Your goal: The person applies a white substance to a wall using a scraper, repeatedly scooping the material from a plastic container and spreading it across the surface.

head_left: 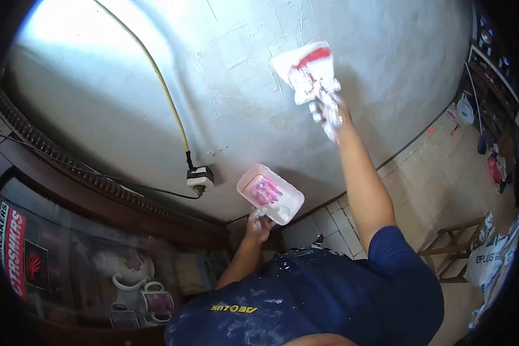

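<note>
My right hand [330,113], coated with white putty, grips a red putty spreader [316,56] that is largely smeared white. The spreader's wide edge points up and left, right at the pale wall [236,98], and a shadow falls beside it. Lower down, my left hand [260,224] is closed around the near edge of a pink plastic tub [249,176]. White putty lines the tub, with bare pink showing through on its bottom. Putty also sticks to my left fingers.
A yellow cable [157,72] runs down the wall to a socket box [200,179]. At left stands a dark wooden cabinet [81,199] with mugs [157,303] behind glass. A wooden stool [452,248] and a printed sack [487,265] are at right on the tiled floor [424,173].
</note>
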Action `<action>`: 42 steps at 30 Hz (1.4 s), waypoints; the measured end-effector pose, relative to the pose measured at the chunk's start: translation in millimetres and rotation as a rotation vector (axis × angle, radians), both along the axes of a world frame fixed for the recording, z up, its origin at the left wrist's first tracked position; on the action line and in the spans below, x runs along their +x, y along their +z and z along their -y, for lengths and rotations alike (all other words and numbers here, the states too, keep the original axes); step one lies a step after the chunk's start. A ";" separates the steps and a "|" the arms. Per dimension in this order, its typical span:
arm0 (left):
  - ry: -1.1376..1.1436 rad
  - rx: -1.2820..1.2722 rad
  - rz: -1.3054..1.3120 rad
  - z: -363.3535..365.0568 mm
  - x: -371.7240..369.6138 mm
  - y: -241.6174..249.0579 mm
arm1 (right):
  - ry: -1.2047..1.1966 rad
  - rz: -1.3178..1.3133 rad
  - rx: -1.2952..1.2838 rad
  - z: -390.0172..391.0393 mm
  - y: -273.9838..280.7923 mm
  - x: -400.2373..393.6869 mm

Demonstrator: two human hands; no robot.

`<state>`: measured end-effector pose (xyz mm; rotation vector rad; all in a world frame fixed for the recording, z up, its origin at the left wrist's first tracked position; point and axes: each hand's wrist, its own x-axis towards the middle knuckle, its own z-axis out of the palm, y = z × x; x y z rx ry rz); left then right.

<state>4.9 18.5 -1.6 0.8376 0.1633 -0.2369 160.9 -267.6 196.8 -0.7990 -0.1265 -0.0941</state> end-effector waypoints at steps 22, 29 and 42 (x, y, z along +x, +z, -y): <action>-0.101 -0.103 0.034 1.2 20.4 -15.3 | -0.224 -0.036 0.137 -10.9 -30.1 -49.1; -0.146 -0.209 0.089 -0.9 23.0 -29.3 | -0.674 0.131 -0.020 12.7 35.6 -71.2; -0.127 -0.261 0.091 13.9 44.9 -42.0 | -0.133 0.294 0.040 46.5 120.0 62.6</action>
